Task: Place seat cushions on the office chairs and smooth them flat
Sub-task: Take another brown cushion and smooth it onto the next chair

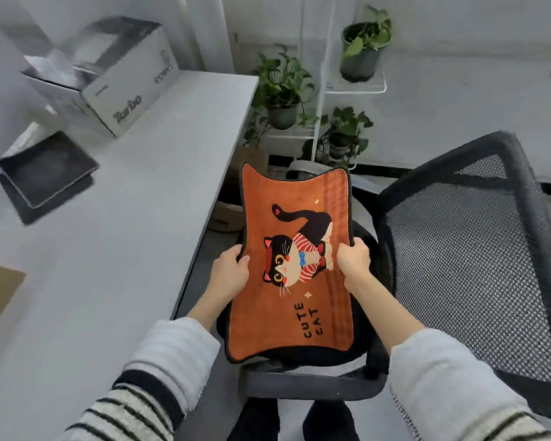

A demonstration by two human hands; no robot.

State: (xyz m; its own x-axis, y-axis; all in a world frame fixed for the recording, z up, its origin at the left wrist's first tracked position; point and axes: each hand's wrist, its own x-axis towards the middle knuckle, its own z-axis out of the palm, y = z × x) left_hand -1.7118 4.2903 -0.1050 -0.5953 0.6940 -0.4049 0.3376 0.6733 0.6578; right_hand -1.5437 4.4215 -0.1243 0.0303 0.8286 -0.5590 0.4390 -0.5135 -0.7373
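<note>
Over the chair seat: orange cat cushion (295, 268) held in both hands.
Left hand (231, 272) grips its left edge, right hand (353, 261) its right edge, fingers curled round the black trim. Cushion sits above the black office chair (468, 249), beside the white desk (134, 192); mesh backrest to the right.

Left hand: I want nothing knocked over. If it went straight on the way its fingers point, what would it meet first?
The left hand already grips the orange cushion, so it meets that first; beyond probably lies the chair's mesh backrest, though depth is unclear.
</note>
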